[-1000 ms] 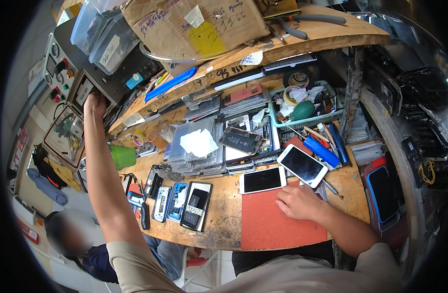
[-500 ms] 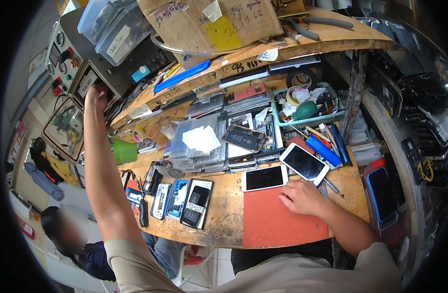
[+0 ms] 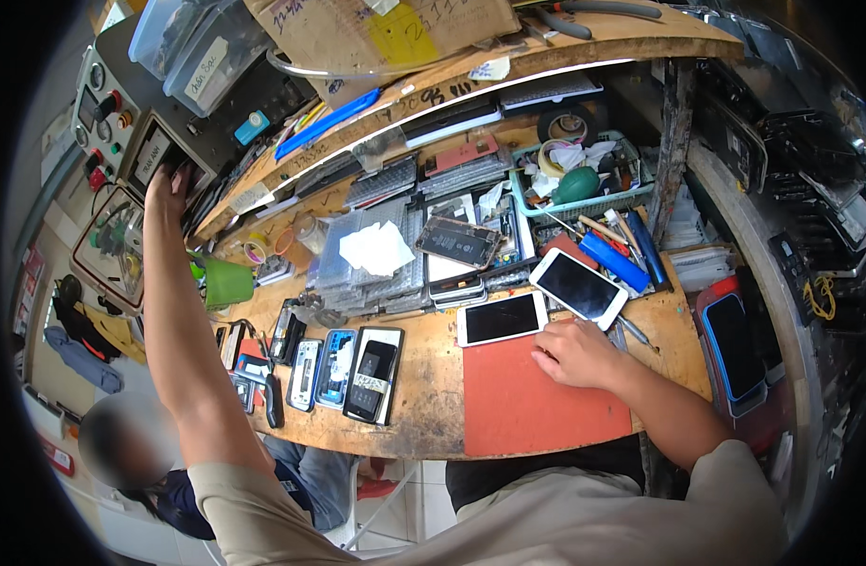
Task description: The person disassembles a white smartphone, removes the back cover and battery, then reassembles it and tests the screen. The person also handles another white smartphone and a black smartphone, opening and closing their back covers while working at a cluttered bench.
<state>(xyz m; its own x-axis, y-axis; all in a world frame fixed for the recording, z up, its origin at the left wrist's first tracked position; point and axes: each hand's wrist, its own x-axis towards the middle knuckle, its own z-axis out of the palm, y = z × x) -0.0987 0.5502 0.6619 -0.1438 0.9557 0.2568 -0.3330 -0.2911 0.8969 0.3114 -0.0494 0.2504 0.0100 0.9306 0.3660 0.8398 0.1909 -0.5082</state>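
Wooden worktop (image 3: 433,415), worn and cluttered, carried a red mat (image 3: 527,406) at its near edge. Right hand (image 3: 576,351) rested palm down on the far right part of the mat, fingers loosely curled, grasping nothing; its fingertips lay just beside a white-framed phone (image 3: 502,318) lying flat at the mat's far edge. A second white phone (image 3: 578,286), tilted, lay just right of and beyond the first. Left hand (image 3: 168,184) was stretched far to the left, fingers spread against the front of a grey machine (image 3: 135,132) with knobs and dials; whether it gripped any part could not be told. Near left on the worktop: a row of phone bodies and frames (image 3: 343,368), one blue-edged. Middle: stacked clear trays with a white tissue (image 3: 376,247) on top and an opened phone (image 3: 457,241) showing its insides. Far right: a teal basket (image 3: 584,184) of tape rolls and tools, blue tubes (image 3: 614,261) beside it. Green cup (image 3: 227,281) stood left of the trays. Another person, seated, showed at the lower left below the worktop.
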